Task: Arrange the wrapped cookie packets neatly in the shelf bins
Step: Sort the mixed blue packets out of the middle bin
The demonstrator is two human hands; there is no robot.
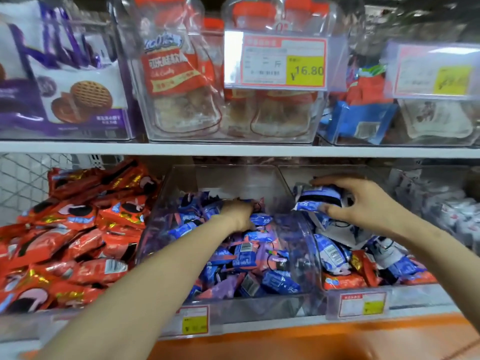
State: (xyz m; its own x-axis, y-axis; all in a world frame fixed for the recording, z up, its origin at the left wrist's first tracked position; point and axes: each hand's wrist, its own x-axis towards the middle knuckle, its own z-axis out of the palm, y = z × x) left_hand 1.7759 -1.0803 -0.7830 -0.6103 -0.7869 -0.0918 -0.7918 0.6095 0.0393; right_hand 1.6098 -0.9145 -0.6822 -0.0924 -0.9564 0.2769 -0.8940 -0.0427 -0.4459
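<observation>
In the head view, a stack of blue-and-white packets (pixel 319 198) is clamped in the right hand (pixel 363 201), fingers over the top and thumb beneath, and is held just above the heap in the right bin (pixel 415 294). The left hand (pixel 237 213) is sunk among the loose blue cookie packets (pixel 249 255) in the middle bin (pixel 259 306). Its fingers are hidden by wrappers, so whether anything is gripped cannot be told. The stack is best held square and set down flat, faces aligned, on a levelled patch. A stray red packet (pixel 345 283) is mixed into the right bin and probably belongs with the red packets (pixel 78 229) heaped at the left. Lifting room is limited by the upper shelf (pixel 233 149) close overhead, and the clear dividing wall (pixel 307 242) between the bins must be cleared.
</observation>
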